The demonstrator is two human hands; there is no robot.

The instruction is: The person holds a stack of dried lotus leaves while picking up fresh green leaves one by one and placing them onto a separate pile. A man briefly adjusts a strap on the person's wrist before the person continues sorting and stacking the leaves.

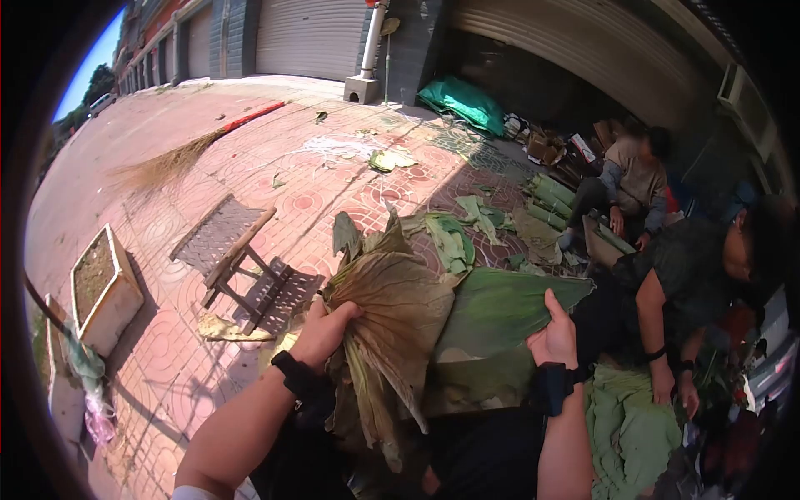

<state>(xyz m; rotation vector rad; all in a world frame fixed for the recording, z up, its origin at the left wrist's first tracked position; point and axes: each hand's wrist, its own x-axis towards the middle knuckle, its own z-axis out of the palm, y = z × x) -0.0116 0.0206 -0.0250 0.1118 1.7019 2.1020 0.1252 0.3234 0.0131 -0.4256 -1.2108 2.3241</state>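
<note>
Gripping brown leaf bundle (pixel 392 312) with left hand (pixel 323 332), fist clenched round the gathered neck, mid-frame, above own lap. Dry, wrinkled, papery; fanned wide up top, tapering below into limp ragged strips.

Holding green leaf (pixel 500 304) with right hand (pixel 554 337): thumb up on the face, fingers hidden behind, grasping at the right edge. Smooth, broad, matte, folded flat; just behind the brown bundle and touching it.

Black wristbands (pixel 292 371) on both wrists.

Around:
- red patterned brick paving (pixel 333 167)
- slatted wooden folding stool (pixel 242 258) just left of the bundle, grid shadow beside it
- straw broom (pixel 162 167) with red handle, well apart, upper left
- white rectangular planter box (pixel 117 308) at left edge
- loose green leaves (pixel 450 237) strewn beyond the bundle
- right side: seated person in dark shirt (pixel 679 271) over a soft pile of green leaves (pixel 629 425)
- farther back: second person (pixel 635 179) beside rolled green bundles (pixel 550 198)
- corrugated roller shutters (pixel 308 33) behind
</note>
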